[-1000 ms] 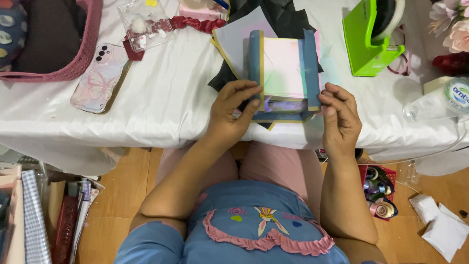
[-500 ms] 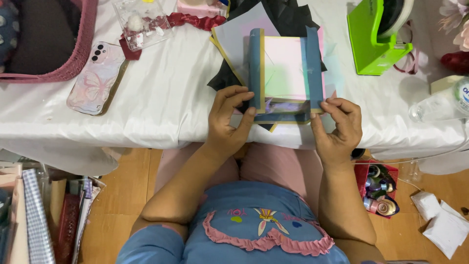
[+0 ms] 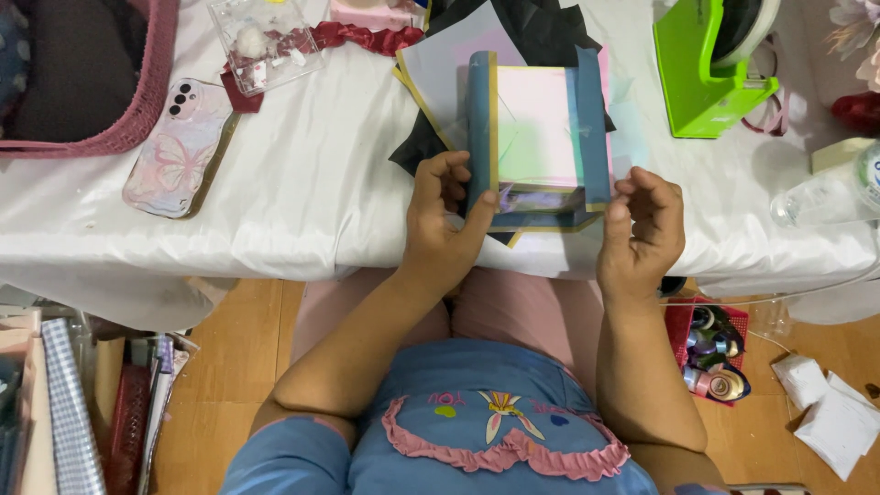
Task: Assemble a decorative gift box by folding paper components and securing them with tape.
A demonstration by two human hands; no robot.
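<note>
Two hands work at the near edge of the desk (image 3: 302, 192), which is draped in white cloth. Starting at the left, I see a pink woven basket (image 3: 119, 119), then a phone in a butterfly case (image 3: 179, 151) lying flat, with a clear plastic box (image 3: 266, 41) behind it. My left hand (image 3: 445, 215) grips the lower left edge of the blue-framed box (image 3: 541, 137), thumb pressed to its front corner; the box lies on black and pale paper sheets (image 3: 440, 64) at the desk's front. My right hand (image 3: 642, 225) hovers just beside the box's lower right corner, fingers curled and holding nothing. Farther right stands a green tape dispenser (image 3: 710, 78).
</note>
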